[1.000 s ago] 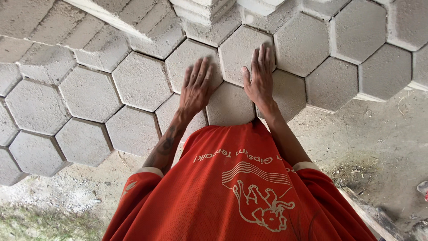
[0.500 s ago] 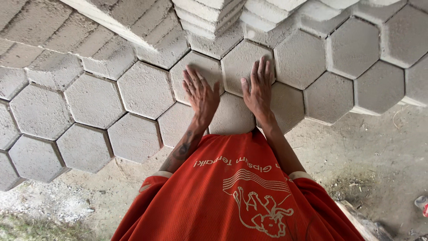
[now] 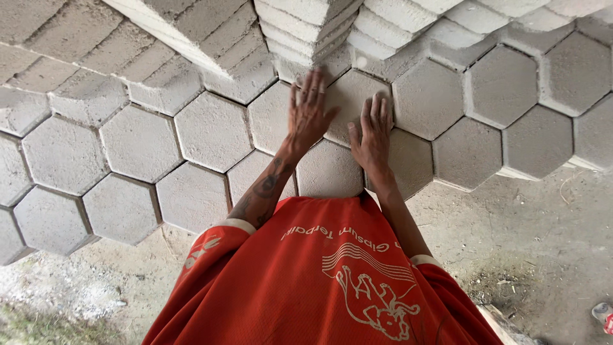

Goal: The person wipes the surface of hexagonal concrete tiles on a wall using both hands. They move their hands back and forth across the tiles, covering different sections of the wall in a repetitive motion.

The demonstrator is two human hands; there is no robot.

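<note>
**Both hands flat on a grey hexagonal paving block**

A hexagonal paving block [image 3: 354, 102] is touched by both hands near the middle of the view, at the far side of the laid paving, just in front of the stacks. It is fitted among other blocks of the same shape. The left hand [image 3: 310, 112] is laid flat across its left edge, fingers spread and pointing away; the right hand [image 3: 372, 131] is laid flat on its near right part. Nothing is gripped by either hand; both are pressed open on the surface.

The block is judged to be cast concrete: heavy, stiff, rough and not slippery, with corners that may chip if knocked. A hold would best be taken at two opposite side faces, which are closed in here by the neighbouring blocks [image 3: 214, 131].

Beyond the hands, stacks of blocks [image 3: 313, 25] are piled at the far edge. To the near right, bare dusty ground [image 3: 530, 243] is seen. No packages, labels or signs are seen among the blocks; the only print is a white drawing and lettering on the red shirt [image 3: 319, 287]. A small red and white object [image 3: 603, 314], cut off at the near right edge, cannot be identified.
</note>
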